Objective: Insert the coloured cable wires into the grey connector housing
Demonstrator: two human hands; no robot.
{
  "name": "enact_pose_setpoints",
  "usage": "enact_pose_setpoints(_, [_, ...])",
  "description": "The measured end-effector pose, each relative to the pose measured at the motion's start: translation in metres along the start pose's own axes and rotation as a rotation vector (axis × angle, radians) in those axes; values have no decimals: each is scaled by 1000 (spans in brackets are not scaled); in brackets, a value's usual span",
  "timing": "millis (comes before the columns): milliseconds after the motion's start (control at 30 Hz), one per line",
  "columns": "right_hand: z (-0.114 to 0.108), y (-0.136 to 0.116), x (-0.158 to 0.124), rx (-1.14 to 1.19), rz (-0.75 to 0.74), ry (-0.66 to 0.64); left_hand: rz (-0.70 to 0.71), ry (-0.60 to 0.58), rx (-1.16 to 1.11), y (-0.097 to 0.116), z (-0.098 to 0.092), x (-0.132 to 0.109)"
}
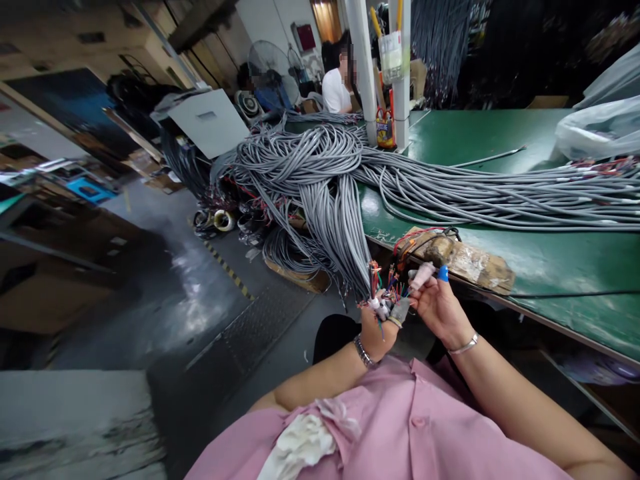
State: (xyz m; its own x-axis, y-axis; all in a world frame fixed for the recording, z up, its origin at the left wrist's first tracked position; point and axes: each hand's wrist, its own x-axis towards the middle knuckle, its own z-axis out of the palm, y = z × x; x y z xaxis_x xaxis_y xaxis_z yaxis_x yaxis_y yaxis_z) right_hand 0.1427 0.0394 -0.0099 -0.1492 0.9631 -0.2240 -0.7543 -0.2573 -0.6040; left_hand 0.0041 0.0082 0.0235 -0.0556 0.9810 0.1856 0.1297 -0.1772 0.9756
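Observation:
My left hand (379, 331) is closed round the stripped ends of several grey cables, its thumb covered in grey wrapping. Thin coloured wires (375, 277) in red, green, blue and white fan out above the fist. Just to the right, my right hand (440, 307) has its fingers bent together by the wire tips, with white wrapping on a finger and blue tape on the thumb. Whatever its fingertips pinch is too small to make out. From the hands, the grey cable bundle (335, 213) runs up over the table edge.
Long grey cables (500, 193) lie across the green table (520, 137). A taped wooden block (465, 260) with a tool and cords sits at the near edge. Beyond a white post (361, 60) is a person in white (335, 90). Coiled cables (293, 250) hang low at left.

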Motion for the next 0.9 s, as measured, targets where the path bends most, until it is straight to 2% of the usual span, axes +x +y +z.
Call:
enact_pose_setpoints(200, [-6, -5, -10, -9, 80, -92, -46, 32, -31, 3, -3, 0])
enact_pose_setpoints(367, [-1, -13, -10, -81, 49, -112, -93, 42, -75, 6, -4, 2])
enact_pose_setpoints(500, [5, -13, -4, -199, -55, -57, -78, 12, -88, 9, -3, 5])
enact_pose_setpoints(633, [3, -3, 2, -350, -305, 96, -76, 3, -75, 9, 2, 7])
enact_pose_setpoints(700, [2, 1, 4, -374, -359, 138, -81, 18, -68, 7, 5, 8])
enact_pose_setpoints(833, [5, 0, 7, -222, -207, 90, -73, 3, -95, 1, 11, 9])
enact_pose_setpoints(900, [9, -1, 9, -130, -177, 94, -65, 5, -110, -1, 13, 9])
